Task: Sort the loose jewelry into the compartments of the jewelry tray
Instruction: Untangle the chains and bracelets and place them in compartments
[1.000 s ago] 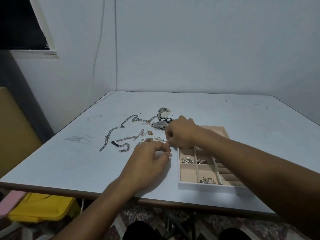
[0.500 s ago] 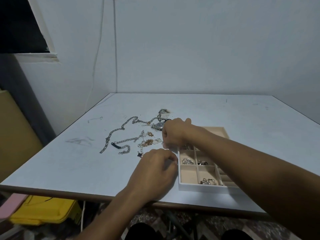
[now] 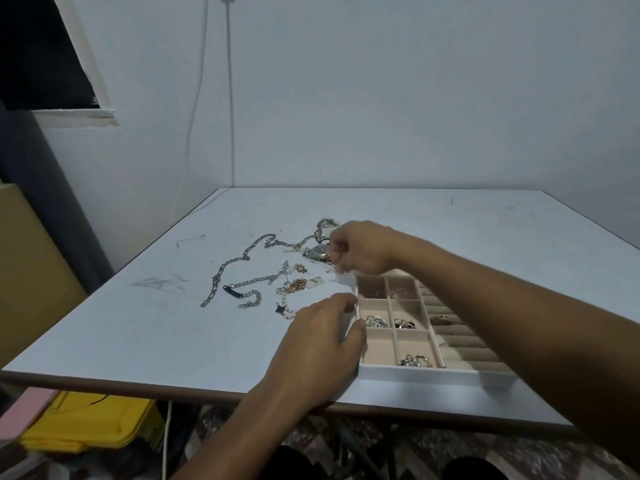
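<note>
Left grip (image 3: 322,344) rests on the surface (image 3: 138,334), fingers curled against the left wall of the jewelry tray (image 3: 433,374); any hold cannot be told. Beyond, right grip (image 3: 362,249) hangs over the tray's far-left corner, pinching a small silver piece (image 3: 331,270). Loose chains (image 3: 242,261) lie to the left.

The right forearm (image 3: 502,299) covers the tray's (image 3: 415,372) far-right corner and part of its slotted rows. The right hand (image 3: 360,249) hides one end of the watch (image 3: 318,252). The speck (image 3: 331,270) at its fingertips is too small to name (held or not, unclear). The left hand (image 3: 322,344) shows only its back, hiding any grip.
</note>
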`<action>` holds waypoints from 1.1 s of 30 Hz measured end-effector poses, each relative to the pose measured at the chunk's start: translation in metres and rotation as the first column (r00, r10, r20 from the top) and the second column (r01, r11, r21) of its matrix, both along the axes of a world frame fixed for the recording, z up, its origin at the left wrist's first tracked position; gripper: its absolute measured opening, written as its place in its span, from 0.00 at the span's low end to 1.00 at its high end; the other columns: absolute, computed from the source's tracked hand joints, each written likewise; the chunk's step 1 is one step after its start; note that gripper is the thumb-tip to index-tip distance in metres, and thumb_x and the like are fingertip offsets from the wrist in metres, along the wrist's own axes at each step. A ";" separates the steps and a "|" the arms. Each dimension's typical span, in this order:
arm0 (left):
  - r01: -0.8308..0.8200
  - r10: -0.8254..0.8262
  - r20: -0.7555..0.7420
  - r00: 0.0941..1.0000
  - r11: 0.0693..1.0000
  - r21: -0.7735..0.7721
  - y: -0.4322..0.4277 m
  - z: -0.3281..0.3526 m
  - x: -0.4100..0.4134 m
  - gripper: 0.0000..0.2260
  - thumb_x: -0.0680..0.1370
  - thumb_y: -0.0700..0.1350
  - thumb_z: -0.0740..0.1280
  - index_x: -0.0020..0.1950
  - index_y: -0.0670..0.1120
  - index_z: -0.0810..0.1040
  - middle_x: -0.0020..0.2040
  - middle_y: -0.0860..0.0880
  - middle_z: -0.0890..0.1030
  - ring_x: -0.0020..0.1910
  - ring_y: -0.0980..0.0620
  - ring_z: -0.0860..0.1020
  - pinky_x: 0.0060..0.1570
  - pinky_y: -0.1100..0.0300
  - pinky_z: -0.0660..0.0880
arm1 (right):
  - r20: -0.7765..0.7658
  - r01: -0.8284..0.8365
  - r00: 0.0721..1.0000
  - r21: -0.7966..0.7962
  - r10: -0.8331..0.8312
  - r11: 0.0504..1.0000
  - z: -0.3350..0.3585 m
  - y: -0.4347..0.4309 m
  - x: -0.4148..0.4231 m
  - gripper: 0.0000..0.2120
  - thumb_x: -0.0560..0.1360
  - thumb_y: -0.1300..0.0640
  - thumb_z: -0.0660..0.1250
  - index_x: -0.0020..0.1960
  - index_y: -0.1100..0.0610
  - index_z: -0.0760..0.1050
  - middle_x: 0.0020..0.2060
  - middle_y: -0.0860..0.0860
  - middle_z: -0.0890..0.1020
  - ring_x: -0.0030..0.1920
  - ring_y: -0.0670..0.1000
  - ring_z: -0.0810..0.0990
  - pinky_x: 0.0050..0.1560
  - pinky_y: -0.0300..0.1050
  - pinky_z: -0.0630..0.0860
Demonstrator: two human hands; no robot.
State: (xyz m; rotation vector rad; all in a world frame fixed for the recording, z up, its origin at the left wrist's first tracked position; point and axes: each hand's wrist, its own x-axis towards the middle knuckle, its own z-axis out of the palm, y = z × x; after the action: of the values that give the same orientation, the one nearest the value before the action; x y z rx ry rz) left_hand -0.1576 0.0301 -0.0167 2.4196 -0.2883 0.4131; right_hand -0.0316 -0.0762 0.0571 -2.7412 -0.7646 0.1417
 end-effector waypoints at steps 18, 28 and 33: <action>0.052 -0.053 -0.019 0.998 0.998 -0.044 -0.008 0.002 0.009 0.10 0.80 0.47 0.58 0.50 0.54 0.78 0.36 0.57 0.80 0.39 0.60 0.76 0.36 0.62 0.73 | -0.231 0.065 0.973 0.287 0.003 0.956 0.002 -0.088 -0.047 0.08 0.75 0.65 0.66 0.45 0.55 0.81 0.39 0.49 0.86 0.41 0.43 0.82 0.49 0.42 0.76; 0.039 -0.040 -0.020 0.999 0.999 -0.026 -0.008 0.001 0.009 0.08 0.79 0.47 0.58 0.48 0.52 0.77 0.33 0.52 0.77 0.35 0.55 0.74 0.36 0.54 0.72 | -0.070 -0.010 0.997 0.050 0.014 0.999 -0.018 -0.060 -0.062 0.05 0.73 0.58 0.67 0.43 0.48 0.80 0.33 0.41 0.81 0.38 0.40 0.76 0.51 0.44 0.70; 0.040 -0.040 -0.016 0.999 0.999 -0.026 -0.008 0.001 0.010 0.08 0.79 0.47 0.58 0.47 0.52 0.76 0.34 0.52 0.77 0.35 0.55 0.74 0.36 0.54 0.72 | -0.024 0.022 0.999 0.023 -0.021 0.999 -0.018 -0.057 -0.066 0.06 0.73 0.57 0.67 0.44 0.49 0.82 0.32 0.40 0.78 0.42 0.45 0.75 0.54 0.47 0.69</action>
State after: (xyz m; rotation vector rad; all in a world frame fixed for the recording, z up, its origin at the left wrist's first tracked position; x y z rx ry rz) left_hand -0.1480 0.0223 -0.0161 2.3871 -0.3216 0.3760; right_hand -0.0972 -0.1334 0.0392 -2.7195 -0.7259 0.1597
